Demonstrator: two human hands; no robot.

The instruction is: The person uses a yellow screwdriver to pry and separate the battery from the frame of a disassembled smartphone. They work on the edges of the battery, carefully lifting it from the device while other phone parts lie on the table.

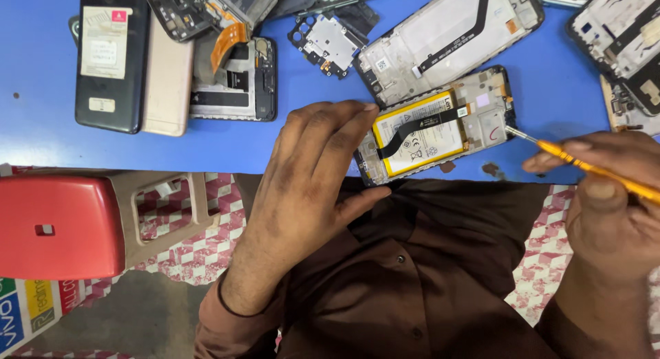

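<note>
Fingers [344, 128] of the left hand [302, 187] lie spread, steadying one opened phone [440, 128]. Right hand [605, 208] pinches one orange screwdriver [584, 166], tip on it.

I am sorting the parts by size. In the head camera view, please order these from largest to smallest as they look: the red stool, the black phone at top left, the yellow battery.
1. Red stool, though it is nearer the camera, so unsure.
2. Black phone.
3. Yellow battery.
</note>
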